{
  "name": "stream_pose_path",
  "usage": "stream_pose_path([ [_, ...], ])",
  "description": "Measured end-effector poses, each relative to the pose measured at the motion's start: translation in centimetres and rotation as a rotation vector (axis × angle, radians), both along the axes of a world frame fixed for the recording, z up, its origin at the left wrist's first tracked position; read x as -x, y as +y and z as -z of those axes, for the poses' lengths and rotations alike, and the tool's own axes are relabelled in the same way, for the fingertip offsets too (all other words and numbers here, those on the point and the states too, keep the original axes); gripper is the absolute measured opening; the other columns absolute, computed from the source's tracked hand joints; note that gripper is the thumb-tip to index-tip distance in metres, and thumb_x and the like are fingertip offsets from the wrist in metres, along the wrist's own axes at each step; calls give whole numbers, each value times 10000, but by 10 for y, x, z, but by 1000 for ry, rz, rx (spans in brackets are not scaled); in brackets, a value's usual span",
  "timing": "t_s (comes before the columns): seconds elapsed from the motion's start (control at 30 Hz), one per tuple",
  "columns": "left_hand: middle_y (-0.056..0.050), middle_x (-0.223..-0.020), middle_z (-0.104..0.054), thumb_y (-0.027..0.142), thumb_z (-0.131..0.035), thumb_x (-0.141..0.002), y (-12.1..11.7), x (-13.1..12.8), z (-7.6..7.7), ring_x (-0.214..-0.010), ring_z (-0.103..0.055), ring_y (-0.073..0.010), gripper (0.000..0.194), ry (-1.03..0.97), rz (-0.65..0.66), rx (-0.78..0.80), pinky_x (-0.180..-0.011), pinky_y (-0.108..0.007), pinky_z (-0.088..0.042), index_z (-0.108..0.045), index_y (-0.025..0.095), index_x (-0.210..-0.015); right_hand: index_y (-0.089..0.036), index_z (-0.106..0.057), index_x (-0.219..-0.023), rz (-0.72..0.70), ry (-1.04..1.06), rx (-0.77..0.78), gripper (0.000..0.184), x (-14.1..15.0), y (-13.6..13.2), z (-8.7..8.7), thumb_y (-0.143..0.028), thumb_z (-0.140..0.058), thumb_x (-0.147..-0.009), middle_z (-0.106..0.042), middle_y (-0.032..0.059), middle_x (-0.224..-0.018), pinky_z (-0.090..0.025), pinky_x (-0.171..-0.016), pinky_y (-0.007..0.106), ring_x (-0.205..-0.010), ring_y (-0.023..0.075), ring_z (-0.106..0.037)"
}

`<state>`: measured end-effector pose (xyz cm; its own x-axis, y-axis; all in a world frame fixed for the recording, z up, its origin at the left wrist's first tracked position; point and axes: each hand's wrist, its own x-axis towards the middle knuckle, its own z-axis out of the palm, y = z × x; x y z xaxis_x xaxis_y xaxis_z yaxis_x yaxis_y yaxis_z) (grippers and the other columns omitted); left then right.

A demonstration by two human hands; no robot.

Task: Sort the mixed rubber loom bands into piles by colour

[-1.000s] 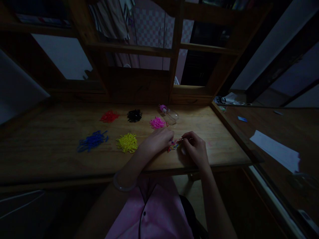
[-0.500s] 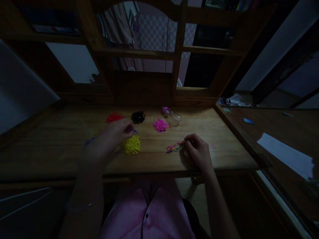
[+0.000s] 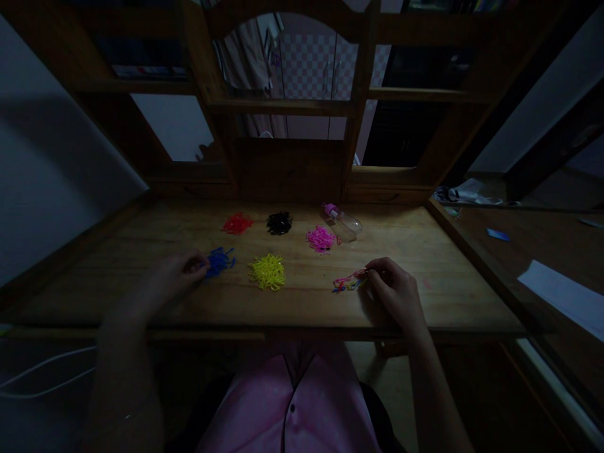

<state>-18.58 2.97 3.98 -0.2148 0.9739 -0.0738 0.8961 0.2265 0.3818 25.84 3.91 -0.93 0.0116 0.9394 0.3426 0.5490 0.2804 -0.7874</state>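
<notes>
My left hand (image 3: 191, 267) has its fingers closed together at the left edge of a pile of small blue plastic clips (image 3: 219, 261); what lies between the fingertips is hidden. On the right, my right hand (image 3: 394, 286) pinches the end of a short chain of coloured plastic clips (image 3: 348, 281). Pink, red, yellow and blue pieces show in that chain, which rests on the desk. Between the hands lies a pile of yellow clips (image 3: 268, 272). Farther back are piles of red clips (image 3: 237, 223), black clips (image 3: 279, 223) and pink clips (image 3: 321, 239).
A clear bottle with a pink cap (image 3: 346, 225) lies on its side behind the pink pile. The wooden desk (image 3: 302, 308) has a shelf unit (image 3: 290, 108) along its back. At right, white paper (image 3: 564, 296) and a blue card (image 3: 497, 234) lie on another brown surface.
My left hand has moved left from above the yellow pile, where a blue piece showed at its fingers, to the blue pile. My right hand keeps its pinch; the view has shifted left.
</notes>
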Motion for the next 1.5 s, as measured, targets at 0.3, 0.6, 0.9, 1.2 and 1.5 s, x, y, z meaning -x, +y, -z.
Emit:
stream_pose_path([
  [0.3, 46, -1032, -618, 462, -449, -947, -4, 7, -1, -930, -567, -135, 281, 66, 122, -269, -864, -257, -441, -580, 248, -1072, -225, -663, -933, 9, 5, 1, 139, 0, -1, 0, -267, -543, -878, -715, 46, -910, -506, -737, 341, -827, 219, -671],
  [0.6, -32, -1049, -610, 337, -483, -978, -8, -117, -6, -991, -591, -192, 194, -65, 377, -473, -928, -329, -460, -612, 217, -1059, -220, -668, -919, 12, 7, 21, 136, 1, -1, -3, -267, -547, -879, -715, 38, -899, -493, -727, 322, -823, 206, -671],
  [0.9, -33, -986, -596, 257, -576, -940, -11, -230, 32, -943, -587, -185, 72, -270, 657, -291, -855, -315, -485, -609, 194, -932, -213, -669, -912, 20, 23, 16, 137, 2, -2, -4, -288, -557, -887, -712, 35, -882, -494, -718, 304, -804, 200, -663],
  [1.2, -31, -1019, -612, 145, -517, -946, -9, -230, 33, -981, -587, -182, 129, -296, 649, -306, -908, -320, -468, -624, 206, -983, -208, -670, -916, 39, 63, 7, 148, 4, -2, -6, -294, -554, -886, -712, 40, -875, -494, -687, 292, -771, 195, -663],
  [1.5, -38, -1031, -596, 202, -547, -945, -5, -245, 30, -1010, -567, -198, 108, -280, 629, -389, -923, -336, -463, -629, 206, -1016, -205, -678, -917, 44, 74, -1, 170, 4, -2, -6, -306, -542, -895, -720, 47, -884, -492, -702, 295, -788, 199, -664],
])
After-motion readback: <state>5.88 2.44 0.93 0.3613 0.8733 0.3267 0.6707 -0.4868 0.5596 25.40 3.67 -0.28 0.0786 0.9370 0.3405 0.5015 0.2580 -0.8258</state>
